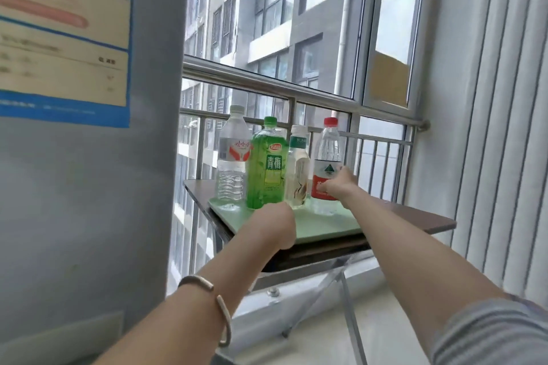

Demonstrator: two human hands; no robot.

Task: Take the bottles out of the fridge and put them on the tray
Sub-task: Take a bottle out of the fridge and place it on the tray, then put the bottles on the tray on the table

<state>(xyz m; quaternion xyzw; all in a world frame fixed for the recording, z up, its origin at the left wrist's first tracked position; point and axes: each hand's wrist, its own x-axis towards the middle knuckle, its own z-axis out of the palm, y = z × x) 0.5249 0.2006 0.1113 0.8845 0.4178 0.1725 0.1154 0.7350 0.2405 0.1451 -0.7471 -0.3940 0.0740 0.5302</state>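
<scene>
While it stands, the right hand (338,185) grips the bottle (327,154) (red cap).

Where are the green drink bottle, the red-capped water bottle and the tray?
green drink bottle (268,163), head view, on its label.
red-capped water bottle (327,144), head view, on its clear upper body.
pale green tray (320,224), head view, on its bare floor.

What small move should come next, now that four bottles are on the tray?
Probably let the right hand release the red-capped bottle and draw back: the bottle seems to stand upright on the green tray. Whether the left hand grips anything is hidden.
</scene>
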